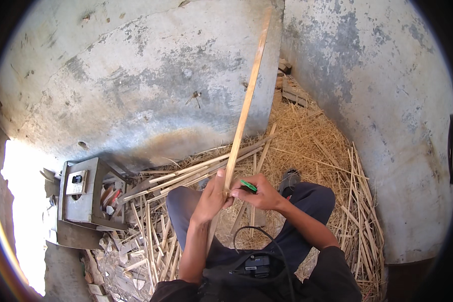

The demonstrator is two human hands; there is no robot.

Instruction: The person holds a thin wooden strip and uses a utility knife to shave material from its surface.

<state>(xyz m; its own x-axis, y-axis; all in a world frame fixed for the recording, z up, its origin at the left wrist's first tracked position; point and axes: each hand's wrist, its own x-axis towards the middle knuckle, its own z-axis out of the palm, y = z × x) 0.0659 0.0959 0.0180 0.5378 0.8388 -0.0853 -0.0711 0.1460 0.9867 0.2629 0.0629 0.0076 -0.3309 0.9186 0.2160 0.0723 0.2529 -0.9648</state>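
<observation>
A long, pale strip of wood or bamboo [245, 105] slants up from between my legs, its far end reaching high in front of the wall. My left hand [211, 199] is wrapped round its lower part, thumb lying along the strip. Close beside it, my right hand [263, 194] grips a small tool with a bright green and black body [248, 186], held against the strip's edge. My fingers cover its working end, so its kind does not show. The strip's lower end runs down past my left forearm.
Loose shavings [307, 133] cover the floor ahead. Several strips lie in a pile [186, 173] at the left, others along the right wall [360, 221]. A grey wooden stool [85, 199] stands at the left, a small black item [77, 179] on top. Plastered walls [151, 85] rise close by.
</observation>
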